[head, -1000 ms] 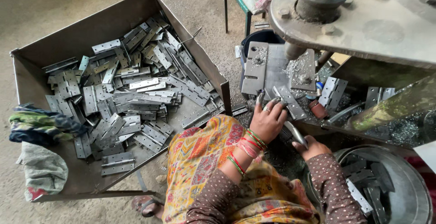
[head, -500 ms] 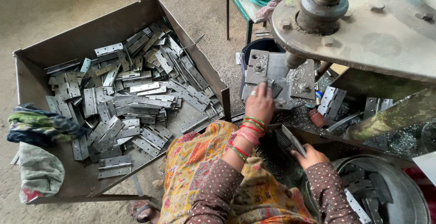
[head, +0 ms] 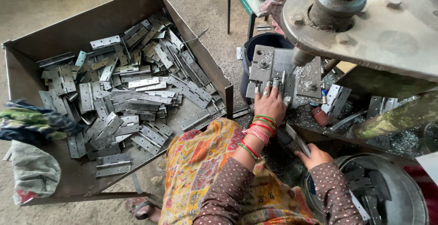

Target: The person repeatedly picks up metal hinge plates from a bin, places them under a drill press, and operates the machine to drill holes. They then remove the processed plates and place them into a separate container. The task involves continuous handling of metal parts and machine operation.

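One hinge (head: 299,139) (right hand (head: 315,155)), diagonal

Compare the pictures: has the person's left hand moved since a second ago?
Yes. The left hand has moved up and away from the body, onto the grey metal plate under the press, fingers spread on it.

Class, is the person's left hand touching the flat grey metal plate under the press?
Touching: head view shows the left hand pressed flat on the grey metal plate.
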